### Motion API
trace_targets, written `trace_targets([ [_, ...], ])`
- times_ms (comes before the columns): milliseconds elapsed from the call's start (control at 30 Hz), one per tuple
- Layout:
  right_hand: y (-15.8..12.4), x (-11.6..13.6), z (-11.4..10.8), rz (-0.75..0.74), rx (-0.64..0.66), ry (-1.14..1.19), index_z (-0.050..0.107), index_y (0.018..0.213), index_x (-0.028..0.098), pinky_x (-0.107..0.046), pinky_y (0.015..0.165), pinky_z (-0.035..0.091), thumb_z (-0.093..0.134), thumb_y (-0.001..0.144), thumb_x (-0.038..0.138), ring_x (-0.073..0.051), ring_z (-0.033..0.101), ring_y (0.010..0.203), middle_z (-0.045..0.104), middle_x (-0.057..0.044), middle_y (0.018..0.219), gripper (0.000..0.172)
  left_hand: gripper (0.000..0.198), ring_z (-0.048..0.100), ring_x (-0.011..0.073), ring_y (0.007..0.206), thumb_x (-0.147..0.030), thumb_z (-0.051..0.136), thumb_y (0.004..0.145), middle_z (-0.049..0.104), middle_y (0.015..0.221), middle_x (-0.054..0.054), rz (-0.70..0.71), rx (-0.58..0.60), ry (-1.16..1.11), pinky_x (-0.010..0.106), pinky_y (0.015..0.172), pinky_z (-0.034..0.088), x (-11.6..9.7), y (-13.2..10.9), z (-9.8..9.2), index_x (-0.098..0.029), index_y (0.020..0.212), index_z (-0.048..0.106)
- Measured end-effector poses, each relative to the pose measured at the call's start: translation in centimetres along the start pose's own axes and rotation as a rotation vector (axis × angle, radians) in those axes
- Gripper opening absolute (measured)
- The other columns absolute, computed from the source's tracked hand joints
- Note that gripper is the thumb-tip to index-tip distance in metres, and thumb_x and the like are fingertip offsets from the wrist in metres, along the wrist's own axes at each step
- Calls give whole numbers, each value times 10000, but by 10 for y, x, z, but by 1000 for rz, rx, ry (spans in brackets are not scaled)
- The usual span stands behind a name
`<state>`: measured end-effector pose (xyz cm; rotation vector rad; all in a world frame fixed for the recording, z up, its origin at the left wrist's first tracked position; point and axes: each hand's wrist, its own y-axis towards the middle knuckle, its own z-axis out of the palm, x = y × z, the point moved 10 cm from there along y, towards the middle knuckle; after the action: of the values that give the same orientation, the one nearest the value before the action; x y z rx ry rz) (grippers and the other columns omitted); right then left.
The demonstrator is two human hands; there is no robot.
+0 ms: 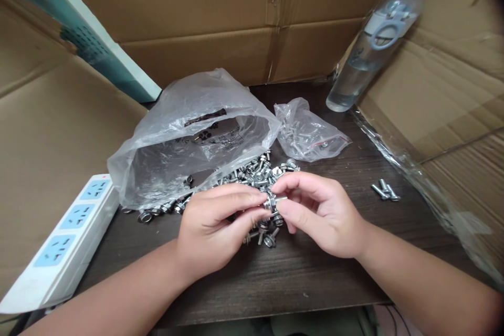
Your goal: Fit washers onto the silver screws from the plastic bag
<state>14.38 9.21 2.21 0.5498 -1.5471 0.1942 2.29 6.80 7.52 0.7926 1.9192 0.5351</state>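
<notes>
Between my two hands, just above the table, is a silver flange bolt [271,201]. My left hand [222,223] pinches its head end between thumb and forefinger. From the other side, my right hand [321,212] closes thumb and fingers around the shank end. Whether a nut or washer sits on the bolt I cannot tell. Behind and below the hands lies a heap of loose bolts [252,172], partly hidden by my fingers. A large clear plastic bag [205,100] lies with its mouth toward me, with a few dark-looking pieces inside.
A smaller zip bag [305,134] of metal parts lies behind the heap. Several bolts [386,189] lie apart at the right. A water bottle [370,58] stands back right, a power strip [66,241] at left. Cardboard walls [197,5] enclose the dark table [283,283].
</notes>
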Motion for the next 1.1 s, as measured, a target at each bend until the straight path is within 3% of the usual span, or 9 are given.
trace_targets([
  [233,0,-4,3,11,2,30,595,950,149,-195,431,474,610,890,211,-70,569,479,591,-32,822,87,161,720,137,676,-92,766,741,760,797,43,-60,9,-24,200,622,611,6,1,-1,-181,875,753],
  [400,2,5,5,-59,13,-75,593,853,139,-203,450,418,593,901,218,-69,499,493,560,-5,699,93,182,726,142,685,-88,757,749,762,816,43,22,24,-15,208,628,621,-1,-1,1,-192,898,748],
  [600,6,7,8,-63,62,-236,473,560,162,-243,535,384,471,968,250,-85,439,519,465,19,528,418,218,724,131,699,-45,764,726,758,831,61,74,35,-12,186,649,614,-6,-2,4,-158,911,742],
  [667,6,4,5,-22,57,-179,523,628,158,-230,518,393,486,968,279,-82,450,510,484,23,543,363,217,723,131,694,-56,764,730,760,830,53,38,32,-20,191,646,614,-2,-1,4,-170,914,746],
  [767,3,-2,3,34,47,-10,587,889,152,-204,470,430,566,929,270,-80,497,488,529,29,603,126,192,721,135,681,-84,763,742,763,819,44,-33,18,-25,200,631,612,4,1,2,-187,904,757],
  [833,1,-3,3,30,44,44,583,989,154,-204,463,465,595,909,242,-84,540,495,569,8,681,120,173,722,140,682,-97,757,752,765,818,42,-77,6,-33,204,620,611,8,1,0,-194,895,763],
  [967,0,2,2,-43,4,-7,607,951,156,-203,449,474,601,900,208,-74,558,507,595,-36,825,73,172,721,136,695,-92,752,756,766,823,35,-101,2,-52,199,627,608,10,0,0,-195,893,765],
  [1100,1,11,2,-134,-18,-132,623,896,146,-210,471,444,615,887,195,-85,535,550,577,-26,762,50,204,719,121,720,-56,750,747,758,834,46,-32,10,-45,178,668,599,4,-1,1,-162,921,754],
])
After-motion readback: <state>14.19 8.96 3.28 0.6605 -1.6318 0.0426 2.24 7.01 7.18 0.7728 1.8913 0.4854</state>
